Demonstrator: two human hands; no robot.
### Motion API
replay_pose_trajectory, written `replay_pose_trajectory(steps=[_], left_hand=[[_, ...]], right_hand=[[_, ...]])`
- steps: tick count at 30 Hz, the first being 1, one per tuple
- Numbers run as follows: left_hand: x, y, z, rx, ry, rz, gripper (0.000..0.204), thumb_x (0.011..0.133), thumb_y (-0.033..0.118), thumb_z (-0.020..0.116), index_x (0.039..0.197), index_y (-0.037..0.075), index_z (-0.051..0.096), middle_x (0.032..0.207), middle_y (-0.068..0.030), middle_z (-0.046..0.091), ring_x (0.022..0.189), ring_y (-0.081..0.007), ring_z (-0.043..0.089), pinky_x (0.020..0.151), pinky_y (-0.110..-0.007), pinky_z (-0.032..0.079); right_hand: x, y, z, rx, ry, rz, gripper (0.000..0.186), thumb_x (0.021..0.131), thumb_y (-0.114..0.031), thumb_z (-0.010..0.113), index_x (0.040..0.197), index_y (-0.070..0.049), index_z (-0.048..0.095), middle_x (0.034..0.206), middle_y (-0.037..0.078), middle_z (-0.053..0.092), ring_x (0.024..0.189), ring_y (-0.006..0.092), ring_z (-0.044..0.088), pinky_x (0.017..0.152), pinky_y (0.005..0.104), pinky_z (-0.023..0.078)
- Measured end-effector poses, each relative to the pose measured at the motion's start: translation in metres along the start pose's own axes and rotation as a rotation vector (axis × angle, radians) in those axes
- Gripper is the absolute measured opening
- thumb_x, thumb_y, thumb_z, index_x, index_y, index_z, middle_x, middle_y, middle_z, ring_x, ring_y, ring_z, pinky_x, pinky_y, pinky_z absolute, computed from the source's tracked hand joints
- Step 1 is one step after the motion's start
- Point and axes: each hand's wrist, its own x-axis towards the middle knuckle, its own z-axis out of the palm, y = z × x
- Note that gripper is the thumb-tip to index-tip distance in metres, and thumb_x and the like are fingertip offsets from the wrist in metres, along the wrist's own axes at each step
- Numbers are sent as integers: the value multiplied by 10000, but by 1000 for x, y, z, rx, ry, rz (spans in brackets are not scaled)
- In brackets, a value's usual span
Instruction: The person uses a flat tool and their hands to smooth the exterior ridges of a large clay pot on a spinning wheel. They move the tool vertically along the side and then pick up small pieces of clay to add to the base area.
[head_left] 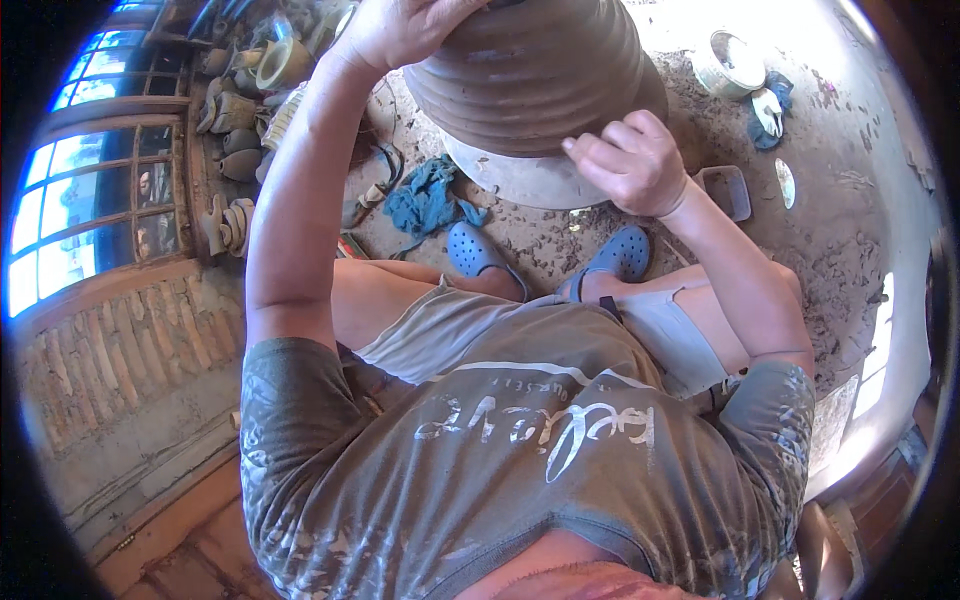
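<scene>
A large grey-brown clay pot (530, 80) with ridged, ringed walls stands in front of me on a round pale wheel head (520, 178). My left hand (415, 25) is up by the pot's upper left side; the picture's top edge cuts off its fingers. Beside the pot's lower right wall is my right hand (635, 165), its fingers curled in. Whether those fingers hold something small, or touch the clay, I cannot make out.
A crumpled teal cloth (425, 195) lies left of the wheel. To the right are a white bucket (728, 65), a rectangular plastic tub (725, 192) and a dark cloth (768, 115). Clay crumbs litter the floor. Several pots (238, 150) line the window wall. My blue clogs (620, 253) rest near the wheel.
</scene>
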Motion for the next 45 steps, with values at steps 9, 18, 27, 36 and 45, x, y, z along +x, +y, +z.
replay_pose_trajectory(steps=[9, 18, 27, 36, 45], left_hand=[[6, 20, 4, 237, 34, -78, 341, 1047, 314, 654, 1064, -18, 726, 883, -209, 724, 806, -322, 721, 745, -417, 549], [9, 44, 44, 481, 291, -118, 378, 1057, 345, 599, 938, 6, 715, 866, -261, 718, 830, -463, 694, 751, -539, 526], [22, 72, 88, 345, 490, -36, 403, 1093, 361, 540, 1140, -18, 669, 1114, -298, 706, 1055, -469, 674, 911, -523, 527], [7, 36, 66, 544, 497, 316, 279, 1071, 274, 592, 1150, 13, 649, 990, -207, 712, 891, -372, 695, 788, -431, 542], [-103, 125, 104, -208, -167, -244, 387, 1004, 344, 731, 930, -36, 713, 758, -176, 666, 693, -361, 656, 654, -434, 516]], right_hand=[[-39, 27, -20, 240, 150, 758, 100, 865, -67, 806, 960, -38, 807, 988, 111, 786, 848, 237, 761, 769, 320, 610], [-16, -23, -11, 434, 152, 1183, 292, 964, -89, 722, 1249, -35, 759, 866, 135, 700, 740, 245, 680, 716, 329, 542], [-9, -94, 13, 230, 161, 1185, 450, 961, -132, 680, 1395, -16, 644, 889, 163, 653, 776, 354, 687, 719, 446, 562], [2, -123, -20, 509, 273, 1028, 189, 881, -70, 810, 1064, -26, 794, 861, 122, 734, 770, 240, 722, 681, 361, 558], [15, -104, -93, 362, 336, 695, 415, 830, -118, 868, 1189, 39, 733, 1040, 129, 712, 856, 269, 709, 724, 368, 592]])
